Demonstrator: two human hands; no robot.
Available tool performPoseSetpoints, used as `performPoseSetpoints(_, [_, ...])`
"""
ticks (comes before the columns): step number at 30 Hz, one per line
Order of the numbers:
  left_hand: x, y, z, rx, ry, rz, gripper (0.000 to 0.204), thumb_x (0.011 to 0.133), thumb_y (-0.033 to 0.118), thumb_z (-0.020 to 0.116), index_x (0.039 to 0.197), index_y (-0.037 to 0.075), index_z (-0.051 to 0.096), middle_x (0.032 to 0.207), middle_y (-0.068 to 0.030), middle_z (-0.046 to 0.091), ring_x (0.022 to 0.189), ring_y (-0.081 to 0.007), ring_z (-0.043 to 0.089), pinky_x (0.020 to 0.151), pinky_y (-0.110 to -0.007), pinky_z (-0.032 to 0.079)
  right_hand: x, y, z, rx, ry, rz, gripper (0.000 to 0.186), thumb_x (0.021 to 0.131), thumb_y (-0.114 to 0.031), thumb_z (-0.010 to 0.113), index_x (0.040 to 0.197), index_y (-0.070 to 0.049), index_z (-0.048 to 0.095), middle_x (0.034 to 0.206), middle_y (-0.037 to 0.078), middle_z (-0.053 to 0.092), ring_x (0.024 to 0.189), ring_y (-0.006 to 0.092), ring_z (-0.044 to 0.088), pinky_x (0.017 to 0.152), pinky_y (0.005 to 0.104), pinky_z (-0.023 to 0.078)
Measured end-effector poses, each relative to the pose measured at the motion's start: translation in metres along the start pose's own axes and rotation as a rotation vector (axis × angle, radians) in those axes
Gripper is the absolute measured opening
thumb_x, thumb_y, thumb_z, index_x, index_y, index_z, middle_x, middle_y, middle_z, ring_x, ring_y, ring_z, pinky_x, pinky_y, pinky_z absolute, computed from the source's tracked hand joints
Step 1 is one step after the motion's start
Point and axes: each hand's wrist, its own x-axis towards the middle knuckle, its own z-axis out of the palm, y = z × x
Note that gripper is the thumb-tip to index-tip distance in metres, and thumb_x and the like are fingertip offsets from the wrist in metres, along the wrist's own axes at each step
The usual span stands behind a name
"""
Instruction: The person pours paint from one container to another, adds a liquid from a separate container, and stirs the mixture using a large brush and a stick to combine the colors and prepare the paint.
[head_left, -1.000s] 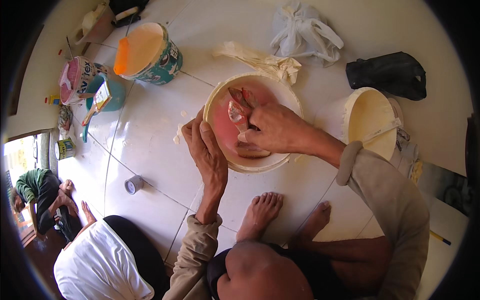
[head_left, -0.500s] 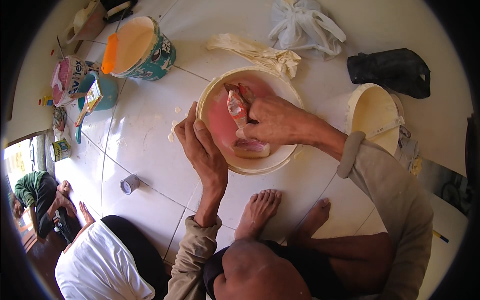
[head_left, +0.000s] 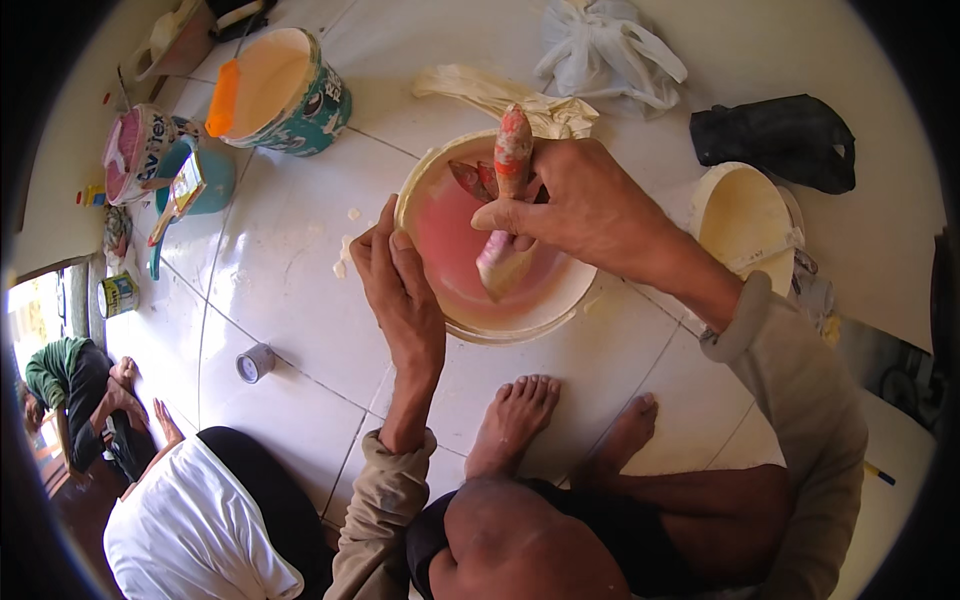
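A round cream bucket (head_left: 585,290) holding pinkish liquid sits on the floor in front of me. My left hand (head_left: 402,290) grips its left rim, the thumb near the edge and the fingers along the outer side. Above the liquid, my right hand (head_left: 590,210) is closed round a paintbrush (head_left: 513,150) with a worn red handle. The handle tilts up and the pink-stained bristles point down into the bucket. Behind the brush, partly hidden, red pointed pieces (head_left: 468,180) stick up inside the bucket; I cannot tell what they are.
A teal paint bucket (head_left: 325,115) with an orange piece on its rim stands far left, near a turquoise pail (head_left: 210,185) with a brush across it. A yellowish bucket (head_left: 745,220), black bag (head_left: 775,140) and white plastic bag (head_left: 610,60) lie right. A white-shirted person (head_left: 200,525) is lower left.
My right hand has turned the paintbrush more upright, with its handle raised and bristles swung down and narrow side on. My left hand remains at the bucket's rim.
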Motion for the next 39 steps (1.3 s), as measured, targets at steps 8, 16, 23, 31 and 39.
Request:
performPoseSetpoints(8, [-0.004,0.007,0.012,-0.06,0.106,-0.076,0.042,0.106,0.028,0.038,0.136,0.003,0.054,0.112,-0.0121,0.051,0.1,-0.0188,0.055,0.09,-0.032,0.045,-0.003,0.03,0.027,-0.356,0.017,-0.013,0.036,0.081,-0.027,0.068,0.078,0.008,0.062,0.07,0.025,0.063,0.072,0.0407,0.065,0.07,0.0452,0.053])
performPoseSetpoints(16, [-0.003,0.01,0.018,-0.089,0.197,-0.024,0.036,0.105,0.015,0.04,0.136,0.001,0.052,0.097,-0.0071,0.041,0.081,-0.0141,0.044,0.074,-0.029,0.041,0.007,0.03,0.025,-0.268,-0.083,0.044,0.036,0.083,-0.026,0.059,0.078,0.009,0.061,0.079,0.03,0.062,0.08,0.0431,0.063,0.076,0.0468,0.051])
performPoseSetpoints(23, [-0.003,0.011,0.017,-0.05,0.213,-0.005,0.035,0.105,0.016,0.039,0.134,0.001,0.053,0.103,-0.0092,0.047,0.089,-0.0163,0.05,0.081,-0.03,0.043,0.012,0.035,0.032,-0.272,-0.063,-0.019,0.036,0.083,-0.026,0.057,0.079,0.009,0.062,0.082,0.03,0.062,0.082,0.0429,0.063,0.078,0.0463,0.051])
performPoseSetpoints(31, [-0.003,0.008,0.017,-0.028,0.213,0.005,0.035,0.106,0.02,0.039,0.131,0.001,0.054,0.111,-0.0119,0.053,0.101,-0.0194,0.056,0.089,-0.032,0.046,0.01,0.029,0.028,-0.226,-0.119,0.113,0.036,0.083,-0.027,0.057,0.08,0.008,0.063,0.082,0.029,0.063,0.081,0.0427,0.064,0.078,0.0462,0.051])
performPoseSetpoints(39, [-0.004,0.006,0.02,-0.049,0.223,0.061,0.03,0.104,0.011,0.041,0.129,0.0,0.054,0.099,-0.0102,0.045,0.092,-0.0204,0.047,0.086,-0.033,0.04,-0.002,0.012,0.015,-0.249,-0.021,-0.148,0.026,0.082,-0.023,0.061,0.084,0.004,0.062,0.076,0.025,0.063,0.077,0.0425,0.063,0.075,0.0466,0.051])
